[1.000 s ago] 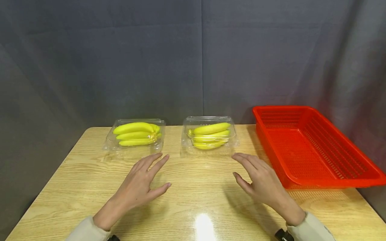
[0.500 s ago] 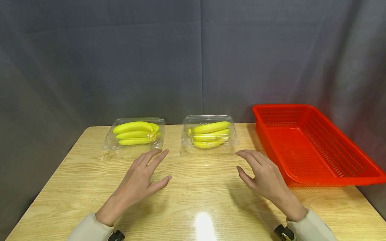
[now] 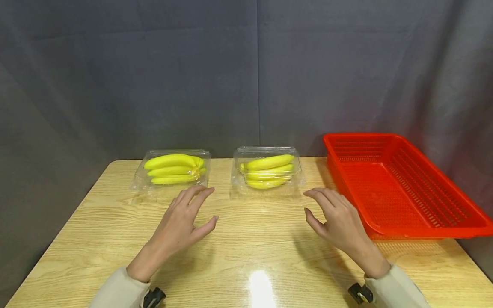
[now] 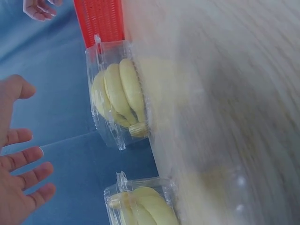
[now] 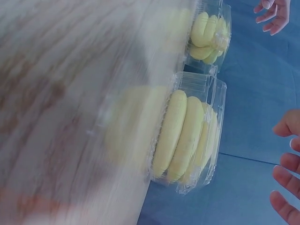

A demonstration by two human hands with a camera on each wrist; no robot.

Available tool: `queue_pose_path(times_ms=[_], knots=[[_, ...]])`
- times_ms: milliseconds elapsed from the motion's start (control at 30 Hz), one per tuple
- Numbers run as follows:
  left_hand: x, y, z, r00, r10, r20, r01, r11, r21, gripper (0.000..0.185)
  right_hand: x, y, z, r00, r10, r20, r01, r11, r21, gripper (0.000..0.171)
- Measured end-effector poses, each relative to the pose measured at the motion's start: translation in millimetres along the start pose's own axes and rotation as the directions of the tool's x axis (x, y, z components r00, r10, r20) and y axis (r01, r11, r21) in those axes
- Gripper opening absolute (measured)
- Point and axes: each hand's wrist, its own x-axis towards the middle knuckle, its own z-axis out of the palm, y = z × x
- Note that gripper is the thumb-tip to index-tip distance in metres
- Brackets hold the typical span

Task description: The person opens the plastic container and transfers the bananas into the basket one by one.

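Two clear plastic clamshell boxes stand at the far side of the table, each with a bunch of yellow bananas inside. The left box (image 3: 140,182) has its banana bunch (image 3: 171,171) with stems to the right; in the middle box (image 3: 236,188) the bunch (image 3: 269,173) has its stems to the left. My left hand (image 3: 179,222) hovers above the table in front of the left box, fingers spread and slightly bent, holding nothing. Likewise my right hand (image 3: 340,220) hangs in the air between the middle box and the red basket, with thumb and fingers apart. Neither hand touches a box.
A red plastic basket (image 3: 404,233) with perforated sides stands on the right of the wooden table (image 3: 246,239). Behind the table's far edge hangs a dark grey curtain (image 3: 192,85). Both sleeves end in wrist-worn black devices (image 3: 154,297).
Both hands have moved slightly forward, away from the body, and the right hand a little to the right. Boxes and basket stay put.
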Motion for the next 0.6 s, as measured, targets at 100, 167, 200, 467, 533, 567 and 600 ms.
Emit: queue_pose_path(times_ms=[100,167,200,467,533,567,600], knots=[[2.4,-0.1,0.1,1.000,-0.006,-0.005,0.006,1.000,-0.006,0.054,1.4,1.0,0.8,1.000,0.004,-0.002,-0.004,1.000,-0.011,0.032],[3.7,0.0,0.0,1.000,-0.008,-0.008,0.008,1.000,-0.013,0.052,2.3,1.7,1.4,1.000,0.006,-0.008,-0.006,1.000,-0.012,0.032],[4.3,0.0,0.0,1.000,-0.009,-0.010,0.009,1.000,-0.015,0.051,2.5,1.9,1.9,1.000,0.008,-0.008,-0.008,1.000,-0.014,0.032],[7.5,-1.0,0.7,0.999,-0.016,-0.029,0.015,1.000,-0.020,0.046,4.7,4.5,4.2,0.999,0.031,0.011,-0.031,0.999,-0.032,0.033],[8.8,-1.0,1.2,0.999,-0.014,-0.033,0.014,1.000,-0.020,0.045,6.0,5.3,4.2,0.999,0.029,0.016,-0.029,0.999,-0.042,0.032],[9.6,-1.1,1.5,0.999,-0.013,-0.034,0.012,1.000,-0.022,0.045,6.7,5.5,4.3,0.999,0.029,0.022,-0.028,0.998,-0.049,0.031],[10.4,-1.0,1.8,0.999,-0.012,-0.035,0.011,1.000,-0.023,0.044,7.5,5.8,4.4,0.999,0.029,0.026,-0.027,0.998,-0.055,0.031]])
